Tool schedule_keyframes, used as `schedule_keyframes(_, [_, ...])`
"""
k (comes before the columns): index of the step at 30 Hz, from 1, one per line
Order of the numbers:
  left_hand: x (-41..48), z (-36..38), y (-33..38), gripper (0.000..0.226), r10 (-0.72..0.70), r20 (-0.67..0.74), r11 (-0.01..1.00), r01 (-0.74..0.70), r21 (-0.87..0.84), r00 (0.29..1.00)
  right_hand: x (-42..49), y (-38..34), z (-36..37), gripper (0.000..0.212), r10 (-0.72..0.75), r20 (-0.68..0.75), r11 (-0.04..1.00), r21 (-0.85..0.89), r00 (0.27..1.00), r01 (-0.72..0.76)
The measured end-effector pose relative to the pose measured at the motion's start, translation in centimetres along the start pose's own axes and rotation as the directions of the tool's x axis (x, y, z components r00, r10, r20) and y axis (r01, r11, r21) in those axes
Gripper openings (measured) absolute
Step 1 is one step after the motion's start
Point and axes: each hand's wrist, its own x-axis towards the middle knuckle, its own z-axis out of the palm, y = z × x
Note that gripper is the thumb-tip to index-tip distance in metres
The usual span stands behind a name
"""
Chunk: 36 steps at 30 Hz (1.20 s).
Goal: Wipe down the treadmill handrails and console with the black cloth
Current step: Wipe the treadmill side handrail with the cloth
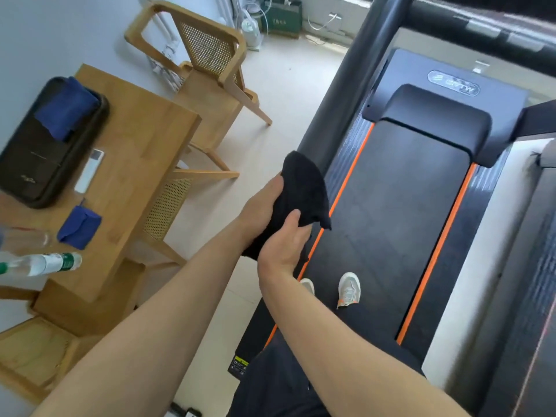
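Note:
A black cloth [304, 191] is bunched between both my hands, above the left edge of the treadmill belt [400, 224]. My left hand [263, 206] grips its left side with fingers curled into the fabric. My right hand [284, 243] holds its lower part, thumb pressed on the cloth. The dark left handrail [346, 94] slopes from just past the cloth up to the top of the view. A black bar of the console frame [481, 28] crosses the top right, blurred. My feet in light shoes [349, 288] stand on the belt.
A wooden table [144, 136] at the left carries a dark tray [27, 176] with a blue cloth [64, 108], a remote [89, 170], another folded blue cloth [78, 227] and bottles [45, 263]. Wooden chairs [207, 70] stand around it. Orange strips [436, 254] edge the belt.

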Motion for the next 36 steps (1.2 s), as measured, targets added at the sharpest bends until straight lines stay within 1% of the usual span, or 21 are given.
schedule_keyframes(2, [0.0, -0.2, 0.0, 0.055, -0.076, -0.011, 0.997, 0.076, 0.011, 0.997, 1.2, -1.0, -0.2, 0.016, 0.065, 0.045, 0.992, -0.112, 0.997, -0.06])
schedule_keyframes(4, [0.6, 0.1, 0.9, 0.056, -0.078, -0.023, 0.995, 0.079, 0.056, 0.997, 3.0, -2.4, -0.2, 0.018, 0.09, 0.074, 0.971, -0.228, 0.993, -0.071])
schedule_keyframes(5, [1.0, 0.4, 1.8, 0.057, -0.072, -0.021, 0.994, 0.073, 0.079, 0.997, 4.1, -3.3, 0.0, 0.024, 0.112, 0.099, 0.962, -0.258, 0.989, -0.084])
schedule_keyframes(6, [1.5, 0.8, 2.6, 0.057, -0.073, -0.017, 0.993, 0.074, 0.092, 0.997, 5.1, -4.3, 0.1, 0.035, 0.153, 0.123, 0.957, -0.267, 0.981, -0.116])
schedule_keyframes(8, [2.7, 1.5, 4.2, 0.06, -0.107, -0.007, 0.989, 0.107, 0.106, 0.994, 7.2, -5.6, 0.7, 0.062, 0.248, 0.148, 0.947, -0.245, 0.957, -0.208])
schedule_keyframes(9, [3.3, 1.8, 4.9, 0.061, -0.131, -0.011, 0.985, 0.132, 0.109, 0.991, 8.0, -6.0, 0.9, 0.072, 0.273, 0.153, 0.944, -0.234, 0.95, -0.233])
schedule_keyframes(11, [4.4, 2.4, 6.1, 0.061, -0.155, -0.04, 0.981, 0.158, 0.108, 0.987, 8.7, -6.5, 1.5, 0.084, 0.278, 0.16, 0.945, -0.221, 0.947, -0.241])
schedule_keyframes(12, [4.8, 2.8, 6.7, 0.06, -0.153, -0.05, 0.981, 0.158, 0.109, 0.987, 9.0, -6.6, 1.7, 0.087, 0.266, 0.153, 0.95, -0.211, 0.952, -0.232])
schedule_keyframes(16, [7.1, 4.4, 9.2, 0.056, -0.117, -0.09, 0.982, 0.129, 0.142, 0.989, 11.2, -8.3, 2.7, 0.079, 0.234, 0.128, 0.963, -0.167, 0.964, -0.212])
schedule_keyframes(20, [9.5, 6.5, 12.9, 0.057, -0.06, -0.138, 0.975, 0.088, 0.205, 0.989, 14.9, -11.2, 3.7, 0.08, 0.238, 0.129, 0.961, -0.179, 0.963, -0.213])
schedule_keyframes(22, [10.7, 7.7, 14.9, 0.06, -0.056, -0.142, 0.973, 0.086, 0.213, 0.988, 16.6, -12.6, 4.1, 0.08, 0.255, 0.139, 0.955, -0.193, 0.957, -0.226])
schedule_keyframes(25, [13.0, 9.2, 17.9, 0.062, -0.064, -0.145, 0.978, 0.091, 0.188, 0.987, 18.8, -14.6, 5.0, 0.093, 0.262, 0.166, 0.954, -0.192, 0.951, -0.229])
schedule_keyframes(28, [15.6, 10.7, 20.9, 0.057, -0.037, -0.133, 0.986, 0.058, 0.158, 0.99, 21.3, -17.3, 6.2, 0.107, 0.242, 0.164, 0.96, -0.185, 0.956, -0.211])
schedule_keyframes(32, [18.0, 12.3, 24.4, 0.053, 0.013, -0.113, 0.988, 0.005, 0.152, 0.993, 25.2, -20.3, 7.9, 0.109, 0.205, 0.186, 0.968, -0.186, 0.961, -0.171])
schedule_keyframes(35, [18.4, 12.6, 25.3, 0.055, 0.034, -0.095, 0.986, -0.018, 0.165, 0.995, 26.7, -20.9, 8.2, 0.111, 0.204, 0.215, 0.968, -0.189, 0.955, -0.164])
schedule_keyframes(36, [18.2, 12.5, 25.1, 0.057, 0.037, -0.069, 0.986, -0.025, 0.163, 0.997, 26.7, -20.8, 8.0, 0.11, 0.199, 0.228, 0.971, -0.176, 0.953, -0.161])
